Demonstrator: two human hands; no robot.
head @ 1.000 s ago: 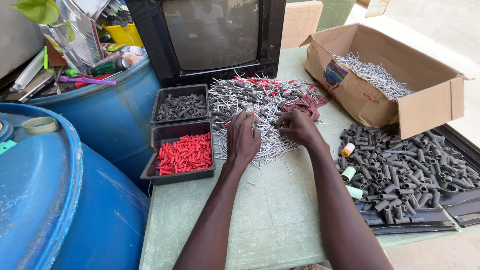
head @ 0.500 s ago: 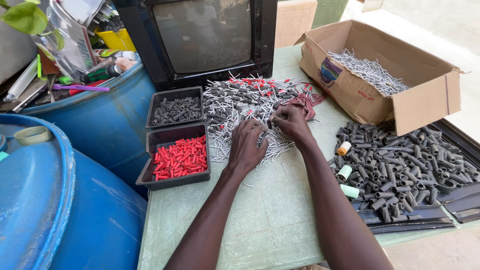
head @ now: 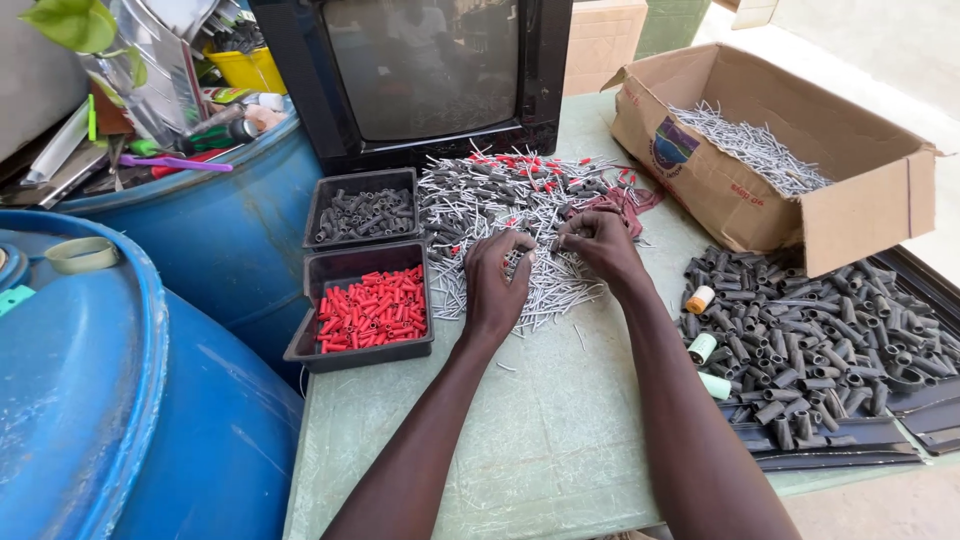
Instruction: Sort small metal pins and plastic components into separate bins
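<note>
Fingers: both sets curled, pinching into the mixed pile of thin grey pins and red caps (head: 510,215) at frame centre | left hand (head: 495,285) and right hand (head: 600,245) sit closer together than a second ago | black tray of red caps (head: 370,310) unchanged.

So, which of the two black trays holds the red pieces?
The nearer black tray, left of the left hand. The farther tray, by the television, holds only grey pieces.

A loose heap of thin grey pins mixed with red and dark grey sleeves (head: 505,215) lies spread across the pale green table, just in front of the black television set. Most pieces lie flat and criss-crossed, with the red ones scattered mainly along the far edge. The near edge of the heap thins into stray single pins.
</note>
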